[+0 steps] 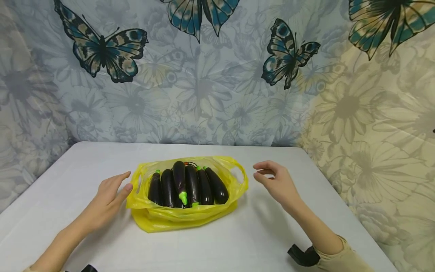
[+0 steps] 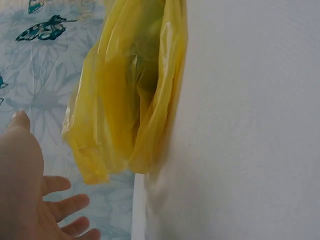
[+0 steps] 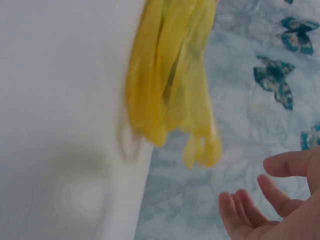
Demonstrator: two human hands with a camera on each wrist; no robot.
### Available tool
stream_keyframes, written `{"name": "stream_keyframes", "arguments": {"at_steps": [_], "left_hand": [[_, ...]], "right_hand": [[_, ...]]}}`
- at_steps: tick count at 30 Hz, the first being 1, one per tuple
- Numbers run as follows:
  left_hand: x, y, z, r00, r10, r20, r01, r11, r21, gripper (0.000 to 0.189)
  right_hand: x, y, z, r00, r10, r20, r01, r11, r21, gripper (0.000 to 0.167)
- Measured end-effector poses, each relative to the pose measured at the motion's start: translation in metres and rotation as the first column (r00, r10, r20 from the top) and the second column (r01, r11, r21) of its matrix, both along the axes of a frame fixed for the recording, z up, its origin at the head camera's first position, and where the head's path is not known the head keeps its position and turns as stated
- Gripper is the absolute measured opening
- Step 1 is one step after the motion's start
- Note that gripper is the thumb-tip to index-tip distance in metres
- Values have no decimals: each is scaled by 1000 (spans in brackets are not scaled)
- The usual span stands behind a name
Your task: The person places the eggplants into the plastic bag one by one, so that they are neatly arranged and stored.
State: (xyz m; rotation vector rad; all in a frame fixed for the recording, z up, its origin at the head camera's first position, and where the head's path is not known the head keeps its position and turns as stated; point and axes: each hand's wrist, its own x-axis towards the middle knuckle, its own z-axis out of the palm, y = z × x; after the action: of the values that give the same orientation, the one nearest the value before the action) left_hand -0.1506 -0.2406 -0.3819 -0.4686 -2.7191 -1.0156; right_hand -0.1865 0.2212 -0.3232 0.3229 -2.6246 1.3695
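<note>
A yellow plastic bag lies on the white table, its mouth spread wide. Inside it several dark purple eggplants with bright green stems lie side by side, one on top of the others. Just left of the bag is my left hand, fingers extended and holding nothing. My right hand hovers to the right of the bag's handle, fingers loosely bent and nothing in them. Both wrist views show the bag's yellow side apart from the fingers.
The white table runs back to a wall cloth printed with flowers and butterflies. Something thin with a red-orange part shows behind the eggplants. A black wrist mount sits by the right sleeve.
</note>
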Motion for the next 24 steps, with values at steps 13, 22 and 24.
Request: {"name": "stream_keyframes", "arguments": {"at_steps": [13,22,24], "left_hand": [[10,18,16,866,-19,-500,-109,968,-225,59],[3,21,27,852,74,-519,-228,944,-238,55],[3,21,25,870,115,-480,-256,937,-239,58]], "right_hand": [[13,33,-23,887,-74,-455,179,965,192,28],[10,36,-23,841,-142,-522,314,914,257,36],[9,39,-24,860,-169,-482,344,889,302,43]]}}
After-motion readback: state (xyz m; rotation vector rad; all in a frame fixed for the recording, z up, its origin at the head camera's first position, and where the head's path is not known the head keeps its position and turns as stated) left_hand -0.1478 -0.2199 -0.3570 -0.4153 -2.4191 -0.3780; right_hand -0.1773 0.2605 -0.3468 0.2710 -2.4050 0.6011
